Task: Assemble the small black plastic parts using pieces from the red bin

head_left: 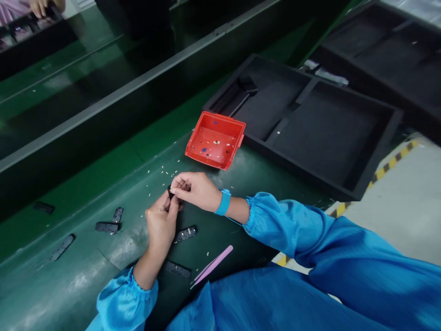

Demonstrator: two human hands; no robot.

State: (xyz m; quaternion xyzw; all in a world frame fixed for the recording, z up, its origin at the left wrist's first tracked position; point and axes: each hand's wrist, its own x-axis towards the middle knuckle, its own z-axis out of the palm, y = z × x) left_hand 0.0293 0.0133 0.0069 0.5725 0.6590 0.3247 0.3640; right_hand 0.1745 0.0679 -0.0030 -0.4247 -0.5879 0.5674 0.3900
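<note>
My left hand is closed around a small black part, most of which the fingers cover. My right hand, with a blue band at the wrist, pinches at the top of that part; whatever lies between its fingertips is too small to make out. Similar black parts lie around on the green mat, one just right of my left wrist and another below it. Pink tweezers rest near my body. Tiny pale pieces are scattered beyond my hands.
A red bin holding small bits stands beyond my hands. Behind it sits a black divided tray with a black brush in it. More black parts lie left. Another person's hand shows at the top left.
</note>
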